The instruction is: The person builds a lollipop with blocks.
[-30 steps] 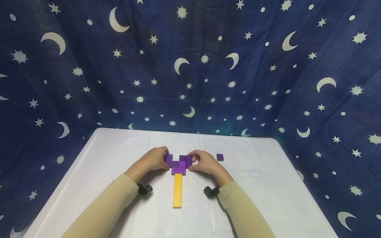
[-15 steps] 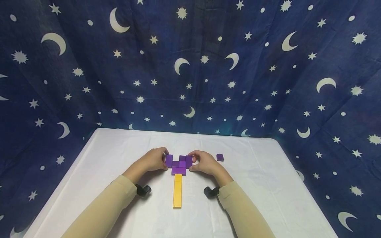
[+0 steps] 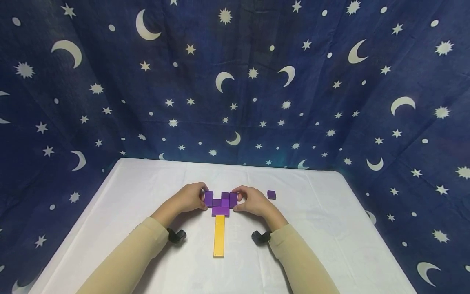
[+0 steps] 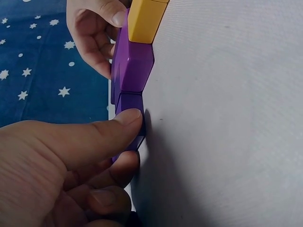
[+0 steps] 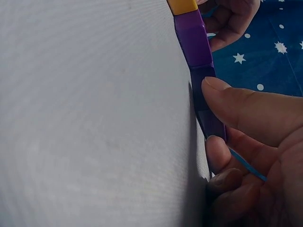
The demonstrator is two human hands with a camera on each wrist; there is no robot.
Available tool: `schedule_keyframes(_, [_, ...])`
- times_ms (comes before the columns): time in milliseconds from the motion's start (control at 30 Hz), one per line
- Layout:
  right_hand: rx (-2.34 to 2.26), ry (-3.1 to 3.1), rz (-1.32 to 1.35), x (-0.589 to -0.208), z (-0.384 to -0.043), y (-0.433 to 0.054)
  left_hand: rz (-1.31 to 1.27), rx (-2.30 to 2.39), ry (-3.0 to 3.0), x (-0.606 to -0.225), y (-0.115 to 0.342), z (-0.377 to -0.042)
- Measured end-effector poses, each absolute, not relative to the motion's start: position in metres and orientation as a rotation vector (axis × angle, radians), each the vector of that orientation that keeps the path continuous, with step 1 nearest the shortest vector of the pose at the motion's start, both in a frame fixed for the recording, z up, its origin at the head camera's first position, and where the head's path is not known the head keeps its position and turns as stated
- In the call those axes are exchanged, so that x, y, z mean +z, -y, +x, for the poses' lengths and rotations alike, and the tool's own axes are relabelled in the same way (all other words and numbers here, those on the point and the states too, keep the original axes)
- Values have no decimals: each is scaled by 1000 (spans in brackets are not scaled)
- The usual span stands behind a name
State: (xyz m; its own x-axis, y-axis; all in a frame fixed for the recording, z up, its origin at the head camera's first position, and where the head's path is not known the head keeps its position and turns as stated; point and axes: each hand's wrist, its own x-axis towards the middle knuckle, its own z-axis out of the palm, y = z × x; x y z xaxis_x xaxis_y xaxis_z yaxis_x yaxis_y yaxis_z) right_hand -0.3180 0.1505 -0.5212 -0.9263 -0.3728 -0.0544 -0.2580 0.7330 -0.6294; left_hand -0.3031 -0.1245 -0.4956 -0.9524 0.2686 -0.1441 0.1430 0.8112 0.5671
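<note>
Several purple blocks lie joined in a cup-like shape on the table, with a wide purple block [image 3: 220, 211] at the bottom. My left hand [image 3: 190, 196] pinches the upright left purple block [image 3: 208, 199] between thumb and fingers. On the other side, my right hand [image 3: 254, 200] holds the right purple block [image 3: 233, 200] the same way. Between them sit a taller purple block [image 3: 225, 199] and a low one [image 3: 216, 202]. A long yellow strip [image 3: 218, 237], with a seam near its top, runs from the wide block toward me. In the left wrist view, my thumb [image 4: 128, 118] presses the block's near side.
One loose purple block [image 3: 271, 194] lies right of my right hand. The white-covered table [image 3: 312, 253] ends at a dark blue curtain [image 3: 235, 81] with moons and stars. Black wrist cameras [image 3: 260, 237] jut inward from both sleeves.
My left wrist has shifted very slightly to the left, its fingers still on the left block. The right hand, the other blocks and the yellow strip stay in place.
</note>
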Motion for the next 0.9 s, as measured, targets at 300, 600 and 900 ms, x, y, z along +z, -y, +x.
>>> schedule_keyframes(300, [-998, -2731, -495, -521, -318, -150, 320, 878, -2780, -497, 125, -303])
schedule_keyframes(600, [-1013, -2699, -512, -519, -316, -152, 329, 885, -2776, -496, 127, -302])
schedule_keyframes(900, [-1108, -2668, -446, -516, -313, -156, 324, 892, -2765, -494, 127, -301])
